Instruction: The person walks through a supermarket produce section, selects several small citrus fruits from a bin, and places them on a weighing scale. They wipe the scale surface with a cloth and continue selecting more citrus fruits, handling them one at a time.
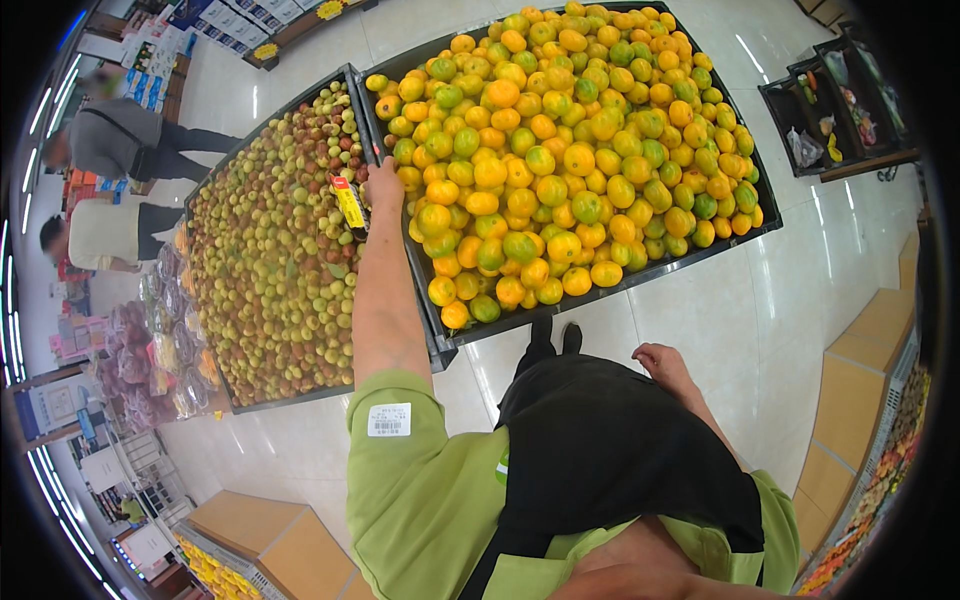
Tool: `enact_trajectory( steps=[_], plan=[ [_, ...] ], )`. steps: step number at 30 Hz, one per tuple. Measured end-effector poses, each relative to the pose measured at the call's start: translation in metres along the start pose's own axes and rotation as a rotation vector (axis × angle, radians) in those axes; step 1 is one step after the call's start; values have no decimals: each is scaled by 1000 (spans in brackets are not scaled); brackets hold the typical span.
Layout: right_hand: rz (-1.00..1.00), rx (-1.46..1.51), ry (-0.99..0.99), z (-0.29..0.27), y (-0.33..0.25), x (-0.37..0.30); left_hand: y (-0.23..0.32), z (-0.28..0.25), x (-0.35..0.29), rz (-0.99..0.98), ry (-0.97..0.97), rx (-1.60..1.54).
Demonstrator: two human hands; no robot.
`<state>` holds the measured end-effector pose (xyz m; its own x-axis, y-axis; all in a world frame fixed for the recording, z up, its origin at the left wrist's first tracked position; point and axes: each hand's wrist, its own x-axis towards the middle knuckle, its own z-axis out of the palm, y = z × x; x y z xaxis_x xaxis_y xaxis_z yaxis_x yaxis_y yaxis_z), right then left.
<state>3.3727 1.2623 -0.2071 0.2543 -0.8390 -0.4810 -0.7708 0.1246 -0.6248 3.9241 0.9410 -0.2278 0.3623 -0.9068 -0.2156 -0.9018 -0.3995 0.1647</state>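
Observation:
My left hand [384, 186] reaches forward to the black divider between two fruit bins, its fingers curled and closed at the rim. What they grip is hidden, though a small red piece shows just beyond them. Beside the hand a yellow and red price sign [350, 203] lies over the small green and reddish-brown fruit, which look like jujubes [280, 260]. To the right, green and orange mandarins [560, 150] are heaped in the other black bin [600, 278]. My right hand [662, 364] hangs by my side, loosely curled, with nothing visible in it.
Two people [120, 140] stand beyond the left bin. Bagged produce [160, 345] sits along that bin's outer side. Black crates [835, 110] stand at the far right. Wooden display stands [855, 385] flank me behind, and tiled floor [720, 320] shows around my feet.

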Motion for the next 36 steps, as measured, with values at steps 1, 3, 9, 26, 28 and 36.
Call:
enact_trajectory(
  steps=[1,3,9,26,28,36],
  plan=[
    [-4,5,-2,0,0,1,-1,1,0,15,5,-17],
    [-2,11,-1,-1,-2,3,0,5,-3,20,59,-64],
    [54,-34,-15,-3,1,1,10,12,-14,-23,193,-166],
    [-172,-32,-23,-8,-3,13,-31,-18,-226,266,635,-359],
    [-216,-53,-25,-10,-2,14,-64,-13,-234,179,619,-349],
    [-307,-79,-87,-11,11,19,-93,-6,-260,153,569,-368]
  ],
)
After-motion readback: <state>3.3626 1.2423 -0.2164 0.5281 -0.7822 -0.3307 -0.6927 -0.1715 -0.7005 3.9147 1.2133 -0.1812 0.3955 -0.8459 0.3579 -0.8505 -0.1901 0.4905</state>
